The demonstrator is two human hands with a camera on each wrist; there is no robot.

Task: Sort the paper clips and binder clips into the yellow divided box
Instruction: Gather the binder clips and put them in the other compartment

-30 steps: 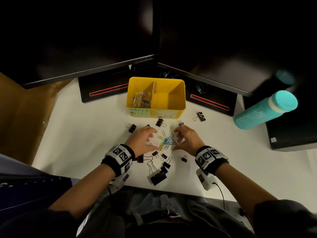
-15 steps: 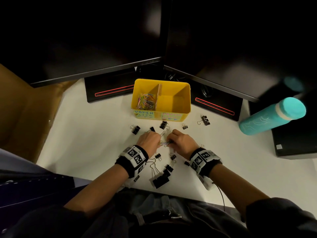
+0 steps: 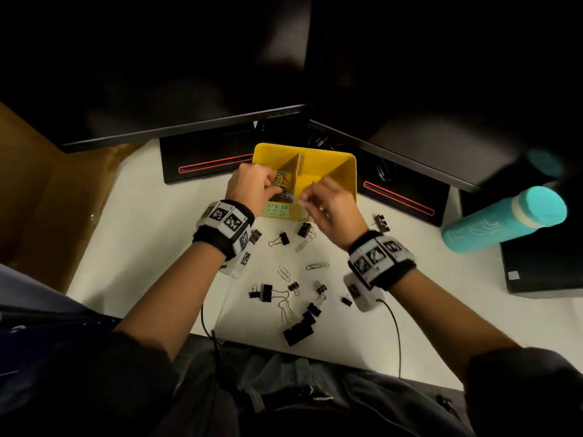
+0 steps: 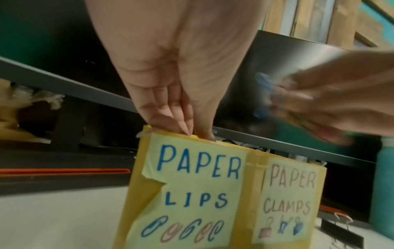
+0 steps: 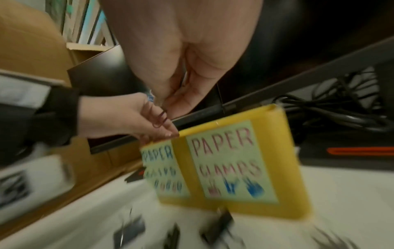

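Observation:
The yellow divided box (image 3: 347,171) stands at the back of the white desk, labelled "PAPER LIPS" on its left half and "PAPER CLAMPS" on its right (image 4: 136,193) (image 5: 277,121). My left hand (image 3: 252,184) (image 4: 183,124) is over the left compartment, fingertips down inside the rim, holding coloured paper clips (image 3: 279,181). My right hand (image 3: 328,200) (image 5: 170,99) hovers just right of it at the front rim and pinches a few blue and pale paper clips (image 4: 264,94). Three loose paper clips (image 3: 317,265) and several black binder clips (image 3: 266,293) lie on the desk.
Two dark monitors overhang the box, their black stands (image 3: 205,162) on either side of it. A teal bottle (image 3: 504,219) lies at the right beside a black device (image 3: 542,263). A brown cardboard box (image 3: 47,200) sits off the desk's left edge.
Both hands closed on the pile of paper clips on the desk, then lifted them forward to the box. Only a few paper clips are left where the pile lay.

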